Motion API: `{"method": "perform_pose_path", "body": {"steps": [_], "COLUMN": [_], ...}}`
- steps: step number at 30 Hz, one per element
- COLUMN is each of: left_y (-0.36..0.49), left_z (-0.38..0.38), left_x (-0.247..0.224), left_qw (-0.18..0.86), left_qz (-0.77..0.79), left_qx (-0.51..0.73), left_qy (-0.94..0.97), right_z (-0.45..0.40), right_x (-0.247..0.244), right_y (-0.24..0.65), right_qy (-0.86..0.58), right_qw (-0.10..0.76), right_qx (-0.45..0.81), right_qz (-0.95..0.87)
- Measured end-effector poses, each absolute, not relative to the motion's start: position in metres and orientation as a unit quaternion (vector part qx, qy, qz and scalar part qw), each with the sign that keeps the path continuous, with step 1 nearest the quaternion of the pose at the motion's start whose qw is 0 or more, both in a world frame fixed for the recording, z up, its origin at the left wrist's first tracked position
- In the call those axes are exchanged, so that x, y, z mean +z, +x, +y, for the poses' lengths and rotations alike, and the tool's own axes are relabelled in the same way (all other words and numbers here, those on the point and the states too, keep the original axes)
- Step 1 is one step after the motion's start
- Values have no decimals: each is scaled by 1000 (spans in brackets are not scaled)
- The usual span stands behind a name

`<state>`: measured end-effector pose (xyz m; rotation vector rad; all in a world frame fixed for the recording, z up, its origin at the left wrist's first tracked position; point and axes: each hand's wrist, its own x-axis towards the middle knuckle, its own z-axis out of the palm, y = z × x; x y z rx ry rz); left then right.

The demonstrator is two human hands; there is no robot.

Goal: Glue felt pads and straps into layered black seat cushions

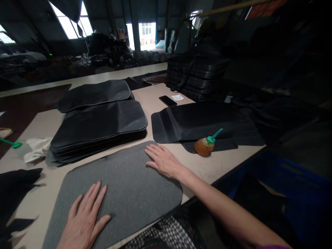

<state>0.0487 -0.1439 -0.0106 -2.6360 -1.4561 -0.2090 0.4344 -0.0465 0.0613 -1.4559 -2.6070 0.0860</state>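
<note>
A large grey felt-like panel (pixel 129 186) with rounded corners lies flat on the table in front of me. My left hand (pixel 86 214) rests on its near left part, fingers spread, palm down. Across the panel, my right hand (pixel 164 160) lies flat near the far right edge with its fingers stretched out. Neither hand grips anything. Just beyond the panel is a stack of black panels (pixel 101 124). To the right of my right hand stands a squat bottle of amber liquid (pixel 203 148) with a green nozzle.
Black sheets (pixel 202 119) lie at the right, near a phone (pixel 167 101) and a white label (pixel 177 97). A tall stack of black pieces (pixel 195 74) stands behind them. On the left are a crumpled cloth (pixel 37 150) and black scraps (pixel 15 193). A blue crate (pixel 298 186) is below the table's right edge.
</note>
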Motion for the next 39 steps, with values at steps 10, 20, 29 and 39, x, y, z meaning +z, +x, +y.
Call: {"method": "perform_pose_path", "body": {"steps": [10, 20, 29, 39], "left_y": [58, 20, 25, 52], "left_z": [-149, -154, -87, 10], "left_x": [16, 48, 44, 19], "left_qw": [35, -100, -155, -179], "left_qz": [-500, -604, -560, -520], "left_qx": [-55, -159, -250, -242], "left_qy": [-864, -774, -775, -799], "right_z": [-51, -44, -46, -46], "right_x": [64, 26, 32, 40], "right_y": [408, 410, 407, 405], "right_qy": [-460, -420, -422, -430], "right_qw": [90, 90, 83, 86], "right_qx": [-24, -18, -20, 12], "right_qz": [-883, -903, -903, -899]}}
